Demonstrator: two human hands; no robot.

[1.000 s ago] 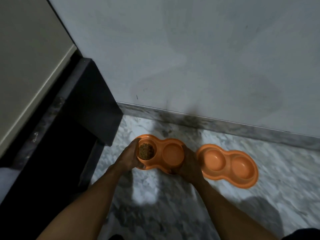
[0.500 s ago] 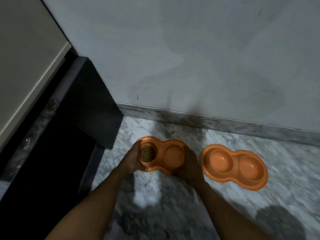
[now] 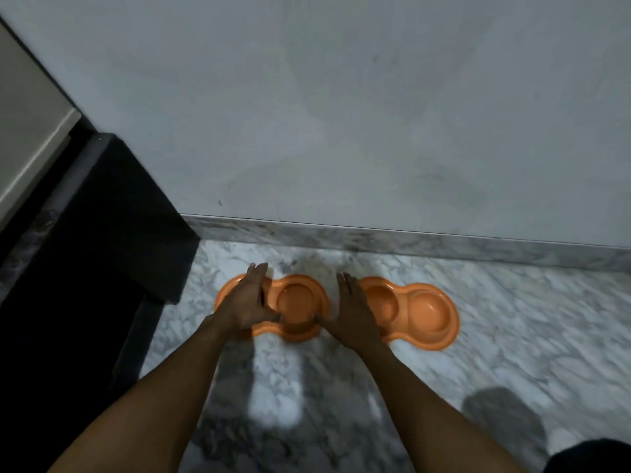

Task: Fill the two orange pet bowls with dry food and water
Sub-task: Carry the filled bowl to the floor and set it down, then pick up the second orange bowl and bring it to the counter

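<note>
Where marble floor [image 3: 512, 353] meets grey wall [image 3: 341, 114] — two orange bowls [image 3: 297, 302] [image 3: 426, 312] | black cabinet [image 3: 102, 233]

Our bare forearms [image 3: 170, 380] extend forward and down, side by side. Our left hand [image 3: 251, 303] lies flat, fingers straight and together, thumb turned inward. Our right hand [image 3: 355, 314] mirrors it. Neither hand grips anything, and the two thumbs stay apart.

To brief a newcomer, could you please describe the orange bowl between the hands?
Find the black cabinet left of the marble floor. The orange double bowl lies beside it, between the left hand and right hand; its twin lies farther right, both wells uncovered.
</note>
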